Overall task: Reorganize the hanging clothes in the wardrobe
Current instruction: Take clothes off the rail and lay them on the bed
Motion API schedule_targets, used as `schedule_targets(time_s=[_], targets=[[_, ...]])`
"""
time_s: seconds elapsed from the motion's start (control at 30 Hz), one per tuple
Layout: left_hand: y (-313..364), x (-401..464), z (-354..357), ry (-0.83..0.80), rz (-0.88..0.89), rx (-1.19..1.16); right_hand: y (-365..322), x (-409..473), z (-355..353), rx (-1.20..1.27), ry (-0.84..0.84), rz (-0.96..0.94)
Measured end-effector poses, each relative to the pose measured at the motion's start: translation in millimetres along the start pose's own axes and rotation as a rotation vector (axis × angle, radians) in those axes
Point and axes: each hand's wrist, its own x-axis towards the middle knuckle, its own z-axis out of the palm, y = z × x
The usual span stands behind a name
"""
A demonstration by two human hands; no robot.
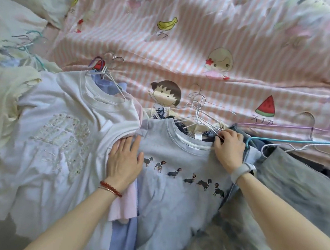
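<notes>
A light grey T-shirt (173,201) with a row of small dogs across the chest lies on the bed, on a white wire hanger (196,115). My left hand (124,161) rests flat with straight fingers on its left shoulder, beside a white T-shirt (56,127) with a lace front. My right hand (228,148) pinches the grey shirt's right shoulder at the collar, where the wire hanger's arm ends. Under the grey shirt's neck shows a blue-and-white patterned garment (161,112).
A pink striped bedsheet (226,56) with cartoon prints covers the bed. More hung clothes lie around: cream garments (1,94) left, dark grey and navy ones (304,183) right. Loose purple (303,128) and blue (278,140) hangers lie at the right.
</notes>
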Motion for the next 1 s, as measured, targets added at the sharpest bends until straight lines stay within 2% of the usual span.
schedule_targets(time_s=[0.13, 0.3, 0.4, 0.47, 0.53, 0.6, 0.67, 0.77, 0.87, 1.0], targets=[[6, 10, -9, 0.035, 0.000, -0.097, -1, -1, -12, 0.174, -0.016, 0.027], [8, 21, -20, 0.087, -0.197, -0.363, 6, -27, -27, 0.186, 0.064, -0.168], [5, 23, -28, 0.022, -0.310, -0.586, 11, -39, -34, 0.279, 0.123, -0.250], [1, 24, -37, -0.054, -0.326, -0.701, 15, -42, -41, 0.351, 0.139, -0.252], [-5, 23, -52, -0.059, -0.287, -0.634, 17, -46, -45, 0.391, 0.118, -0.254], [-7, 19, -71, 0.052, -0.211, -0.463, 17, -50, -47, 0.425, 0.096, -0.276], [0, 11, -89, 0.130, -0.062, -0.349, 13, -53, -51, 0.467, 0.086, -0.278], [17, -10, -110, 0.143, 0.093, -0.220, 7, -59, -60, 0.503, 0.086, -0.304], [27, -34, -126, 0.212, 0.140, -0.130, -7, -71, -71, 0.496, 0.074, -0.416], [11, -78, -146, 0.256, 0.106, -0.148, -48, -89, -80, 0.505, 0.063, -0.559]])
